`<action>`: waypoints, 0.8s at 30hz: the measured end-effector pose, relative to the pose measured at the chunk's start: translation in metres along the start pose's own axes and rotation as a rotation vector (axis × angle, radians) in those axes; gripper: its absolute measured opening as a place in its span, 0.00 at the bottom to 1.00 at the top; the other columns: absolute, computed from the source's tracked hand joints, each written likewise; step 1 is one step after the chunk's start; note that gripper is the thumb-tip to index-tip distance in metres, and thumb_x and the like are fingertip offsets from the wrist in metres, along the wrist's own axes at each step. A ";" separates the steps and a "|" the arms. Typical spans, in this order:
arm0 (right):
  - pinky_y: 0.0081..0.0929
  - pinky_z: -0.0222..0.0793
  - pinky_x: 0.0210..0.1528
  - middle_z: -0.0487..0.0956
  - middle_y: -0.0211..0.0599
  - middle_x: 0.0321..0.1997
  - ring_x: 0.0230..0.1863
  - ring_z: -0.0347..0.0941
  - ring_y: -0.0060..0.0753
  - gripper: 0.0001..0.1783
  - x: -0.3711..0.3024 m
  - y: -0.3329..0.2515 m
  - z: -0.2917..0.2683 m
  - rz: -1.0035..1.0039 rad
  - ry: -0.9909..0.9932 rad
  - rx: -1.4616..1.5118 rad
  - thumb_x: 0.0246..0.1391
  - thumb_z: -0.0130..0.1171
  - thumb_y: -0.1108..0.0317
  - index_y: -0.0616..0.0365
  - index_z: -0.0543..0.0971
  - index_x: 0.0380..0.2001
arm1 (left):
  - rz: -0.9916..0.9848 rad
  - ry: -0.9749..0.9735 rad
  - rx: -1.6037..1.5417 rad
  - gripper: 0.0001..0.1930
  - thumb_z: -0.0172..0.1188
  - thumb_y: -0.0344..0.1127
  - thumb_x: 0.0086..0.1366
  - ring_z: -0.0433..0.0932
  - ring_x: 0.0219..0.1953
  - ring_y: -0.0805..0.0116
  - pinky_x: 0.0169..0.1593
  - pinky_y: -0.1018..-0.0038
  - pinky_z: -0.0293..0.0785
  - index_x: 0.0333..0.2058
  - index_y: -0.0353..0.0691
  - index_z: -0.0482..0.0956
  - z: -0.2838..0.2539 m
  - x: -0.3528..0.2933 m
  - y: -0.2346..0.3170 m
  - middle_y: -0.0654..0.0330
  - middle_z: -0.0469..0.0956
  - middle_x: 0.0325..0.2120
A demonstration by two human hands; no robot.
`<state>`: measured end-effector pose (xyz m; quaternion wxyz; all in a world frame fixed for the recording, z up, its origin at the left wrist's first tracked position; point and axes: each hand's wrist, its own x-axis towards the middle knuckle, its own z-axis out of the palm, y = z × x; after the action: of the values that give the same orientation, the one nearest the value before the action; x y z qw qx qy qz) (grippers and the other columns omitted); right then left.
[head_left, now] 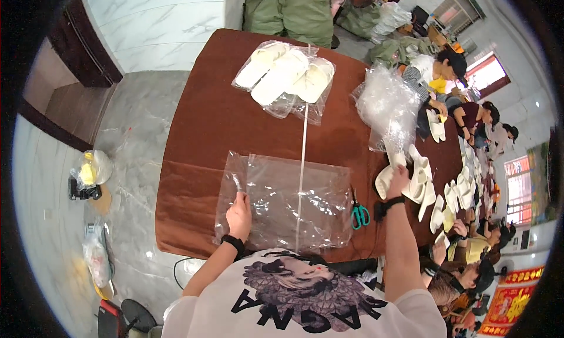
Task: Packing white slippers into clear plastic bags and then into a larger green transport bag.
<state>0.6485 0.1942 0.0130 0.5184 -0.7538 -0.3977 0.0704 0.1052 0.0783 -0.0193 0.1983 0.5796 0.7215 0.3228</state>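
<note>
Pinning clear plastic bag (294, 200) flat on desk (200, 132): left hand (238, 214) clenched on bag's left edge, keeps it from sliding. Right hand (398, 182) grasping white slipper (389, 174) from pile just beyond grip. Green scissors (359, 213) between both grips.

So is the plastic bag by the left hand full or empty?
Empty: the plastic bag lies flat, brown table showing through, left hand on its edge.

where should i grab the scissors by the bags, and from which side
Take the scissors by the green loop handles, which lie at the end nearest the person; the blades point away, up the table. Come from above on the near side, probably with the right hand, which is closest. They lie flat, just clear of the clear bag's right edge, so fingers can likely hook the loops.
</note>
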 end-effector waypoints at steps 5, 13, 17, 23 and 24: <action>0.29 0.76 0.32 0.78 0.39 0.37 0.31 0.79 0.35 0.14 -0.098 -0.174 0.187 0.358 -0.923 0.406 0.57 0.52 0.67 0.60 0.74 0.45 | -0.067 -0.051 0.050 0.04 0.51 0.36 0.67 0.77 0.23 0.44 0.27 0.54 0.70 0.36 0.45 0.69 -0.044 0.000 0.015 0.48 0.77 0.20; 0.35 0.74 0.45 0.70 0.44 0.49 0.43 0.76 0.45 0.17 -0.155 -0.223 0.350 0.912 -0.908 0.802 0.58 0.58 0.66 0.62 0.69 0.45 | -0.150 0.027 0.116 0.05 0.54 0.38 0.64 0.77 0.24 0.45 0.27 0.55 0.71 0.36 0.46 0.70 -0.050 0.009 -0.011 0.49 0.76 0.19; 0.30 0.65 0.44 0.74 0.30 0.40 0.41 0.70 0.31 0.06 -0.144 -0.254 0.367 0.710 -0.694 0.676 0.56 0.56 0.67 0.55 0.75 0.36 | -0.172 0.067 0.069 0.09 0.57 0.37 0.63 0.78 0.28 0.47 0.29 0.57 0.73 0.38 0.43 0.71 -0.045 0.006 -0.027 0.49 0.79 0.26; 0.42 0.58 0.53 0.74 0.25 0.46 0.53 0.65 0.23 0.14 -0.109 -0.370 0.306 0.151 -0.876 0.675 0.55 0.51 0.56 0.47 0.73 0.42 | -0.180 0.038 0.009 0.11 0.57 0.38 0.63 0.77 0.26 0.46 0.28 0.57 0.71 0.40 0.39 0.70 -0.047 -0.004 -0.038 0.49 0.76 0.22; 0.39 0.61 0.51 0.75 0.28 0.47 0.52 0.68 0.23 0.12 -0.106 -0.390 0.293 0.125 -0.866 0.700 0.56 0.50 0.58 0.48 0.73 0.42 | -0.209 -0.007 0.019 0.11 0.57 0.38 0.64 0.78 0.28 0.46 0.30 0.57 0.72 0.40 0.40 0.70 -0.047 -0.002 -0.039 0.50 0.78 0.25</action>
<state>0.2194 0.3927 0.1744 0.5220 -0.4610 -0.4817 0.5320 0.0470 0.0607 -0.0131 0.2279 0.5039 0.7804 0.2917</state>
